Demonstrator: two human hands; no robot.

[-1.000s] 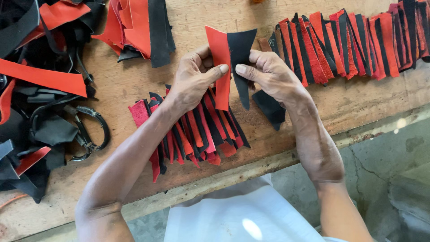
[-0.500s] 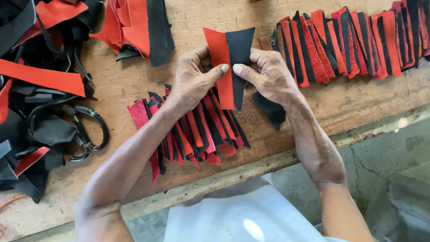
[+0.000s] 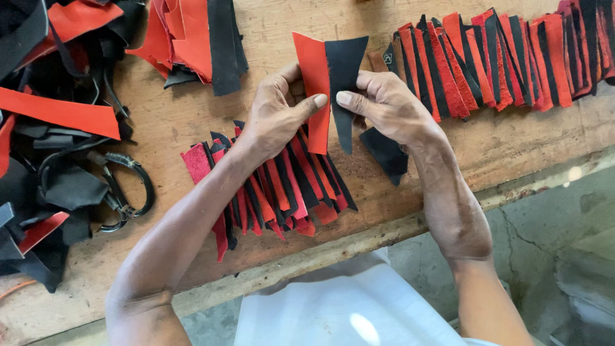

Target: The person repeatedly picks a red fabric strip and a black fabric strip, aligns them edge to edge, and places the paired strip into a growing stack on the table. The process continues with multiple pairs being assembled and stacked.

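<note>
Left hand [image 3: 275,122] pinches red piece [image 3: 315,83], right hand [image 3: 387,106] black piece [image 3: 343,77]; edges now butted, above fanned stack [image 3: 275,186] near bench [image 3: 192,134] front edge.

One small label, no packages, signs or screens

From my remote view I log a single item: a small label [image 3: 388,58], squarish, with pale markings on a dark ground. It sits on a dark piece at the left end of the overlapped row of red and black leather pieces [image 3: 506,57] along the far right of the counter [image 3: 173,128], just beyond the right hand [image 3: 391,106]. Too small for me to make out further.
</note>
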